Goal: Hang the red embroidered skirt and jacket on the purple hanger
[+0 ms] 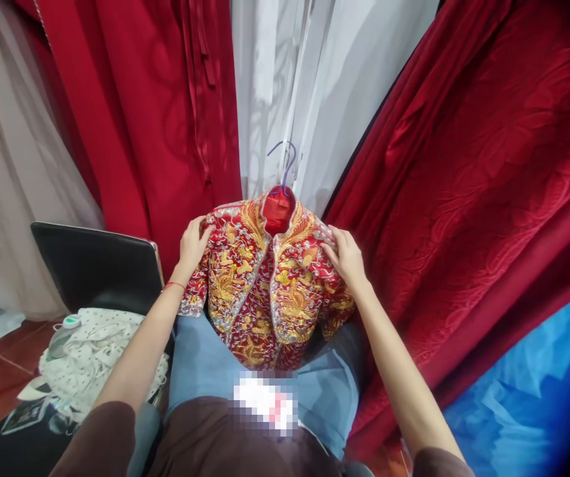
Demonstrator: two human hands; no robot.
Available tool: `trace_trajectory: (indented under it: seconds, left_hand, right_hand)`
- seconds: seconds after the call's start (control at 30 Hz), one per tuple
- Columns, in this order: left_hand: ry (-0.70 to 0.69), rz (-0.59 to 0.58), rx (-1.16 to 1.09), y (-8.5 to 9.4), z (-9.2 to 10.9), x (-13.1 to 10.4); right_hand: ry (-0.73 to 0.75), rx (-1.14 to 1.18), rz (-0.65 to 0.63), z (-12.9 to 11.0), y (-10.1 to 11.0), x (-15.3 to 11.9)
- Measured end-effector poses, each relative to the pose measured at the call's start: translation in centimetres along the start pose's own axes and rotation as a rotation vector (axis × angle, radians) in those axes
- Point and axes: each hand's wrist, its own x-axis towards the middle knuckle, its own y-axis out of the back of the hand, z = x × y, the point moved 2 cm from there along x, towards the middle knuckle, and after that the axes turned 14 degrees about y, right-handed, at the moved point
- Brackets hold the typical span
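So there's this red jacket (295, 291) covered in gold and silver embroidery, lying over the person's lap on blue trousers (200, 361), collar end pointing away, with a purple hanger (284, 173) sticking up out of the neck. The front hangs open down the middle and you can see more embroidered cloth inside.

Grip-wise, the left hand (194, 248) has the jacket pinched at one shoulder and the right hand (347, 255) has the other, thumbs on the front and fingers over the top edge. How deep the fingers go behind the cloth I honestly can't tell from this angle.

Handling: I'd guess it's heavier than it looks, with all that metallic thread making the front panels stiffish, while the sleeves probably flop about more. Doesn't look slippery, but the raised stitching and silvery edging could snag or pull. The shoulder seams seem the right place to take hold, near the hanger's ends, so the weight spreads evenly. I wouldn't tug it by the trim or drag the cuffs.
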Motion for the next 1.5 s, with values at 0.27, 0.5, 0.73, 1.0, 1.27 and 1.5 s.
trace_trajectory:
  seconds: [0.27,0.5,0.73,1.0,1.27,1.5]
  left_hand:
    - [-0.003,0.25,-0.071,2.3,0.8,3.0]
    - [0.113,-0.125,0.085,1.4,-0.1,4.8]
    - [0.194,-0.342,0.304,4.6,-2.1,2.7]
    - [-0.187,-0.374,0.002,2.5,3.5,3.6]
    - [-0.168,-0.182,0.016,-0.1,4.9,3.2]
    - [0.185,0.238,-0.352,-2.6,1.6,-12.2]
  right_hand:
    - [-0.168,0.214,0.275,1.6,2.8,1.6]
    - [-0.454,0.883,-0.105,2.6,2.0,2.3]
    - [-0.378,0.638,-0.233,2.0,4.2,2.1]
    - [-0.05,0.006,-0.139,0.0,1.4,4.4]
    - [-0.176,-0.128,0.018,-0.2,0.4,4.9]
    - [-0.334,0.093,0.299,-10.5,-4.4,-4.6]
